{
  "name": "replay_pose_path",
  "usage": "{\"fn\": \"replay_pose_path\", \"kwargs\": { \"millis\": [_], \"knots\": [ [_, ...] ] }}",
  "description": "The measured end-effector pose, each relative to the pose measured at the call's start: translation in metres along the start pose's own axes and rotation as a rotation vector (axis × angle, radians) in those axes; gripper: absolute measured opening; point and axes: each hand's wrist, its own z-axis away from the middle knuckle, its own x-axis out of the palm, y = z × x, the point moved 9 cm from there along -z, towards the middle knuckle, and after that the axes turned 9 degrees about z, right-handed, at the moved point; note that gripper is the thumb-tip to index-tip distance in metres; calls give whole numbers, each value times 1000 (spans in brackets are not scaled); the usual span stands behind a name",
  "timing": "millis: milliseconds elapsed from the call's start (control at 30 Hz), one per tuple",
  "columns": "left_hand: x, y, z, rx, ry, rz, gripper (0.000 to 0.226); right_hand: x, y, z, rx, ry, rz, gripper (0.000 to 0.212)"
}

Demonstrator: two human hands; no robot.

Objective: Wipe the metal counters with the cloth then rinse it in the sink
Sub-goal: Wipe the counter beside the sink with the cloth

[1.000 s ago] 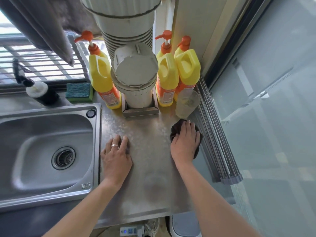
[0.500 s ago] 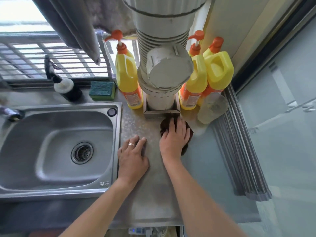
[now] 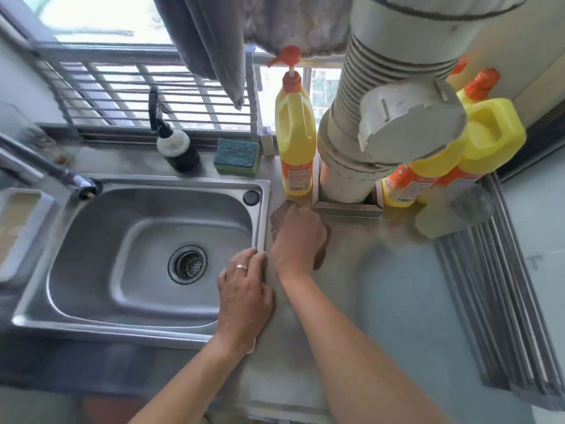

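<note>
Steel counter point(image 3: 351, 286) just right of the sink point(image 3: 146, 249) is where your right hand point(image 3: 298, 237) presses the dark cloth point(image 3: 321, 254) flat (fingers blurred), so keep even pressure while your left hand point(image 3: 244, 296) rests spread on the sink's rim.

The right hand point(image 3: 298, 235) hid most of the brown cloth point(image 3: 319, 254) and looked blurry. The big pipe point(image 3: 394, 96) hid part of two yellow bottles point(image 3: 489, 139).

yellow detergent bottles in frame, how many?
3. One yellow bottle left of the grey duct pipe; two right of it. Pipe may hide more.
</note>
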Motion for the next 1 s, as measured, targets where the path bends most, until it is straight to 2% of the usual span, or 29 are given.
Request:
{"fn": "replay_pose_path", "kwargs": {
  "millis": [133,300,633,800,900,1000],
  "knots": [
    [-9,-7,2,15,14,16,55,7,-18,-10,-5,-30,-23,53],
    [-12,-17,7,17,13,15,54,1,-11,0,-225,-51,-53,54],
    [-7,-13,36,34,-26,6,53,-26,14,99,-370,-89,-134,55],
    [-4,-6,61,64,-19,40,47,-33,29,164,-457,-117,-89,55],
    [4,6,72,115,-23,50,43,-33,40,177,-507,-112,-40,51],
    [10,18,72,132,-39,58,47,-36,57,167,-459,-93,-19,53]
  ]
}}
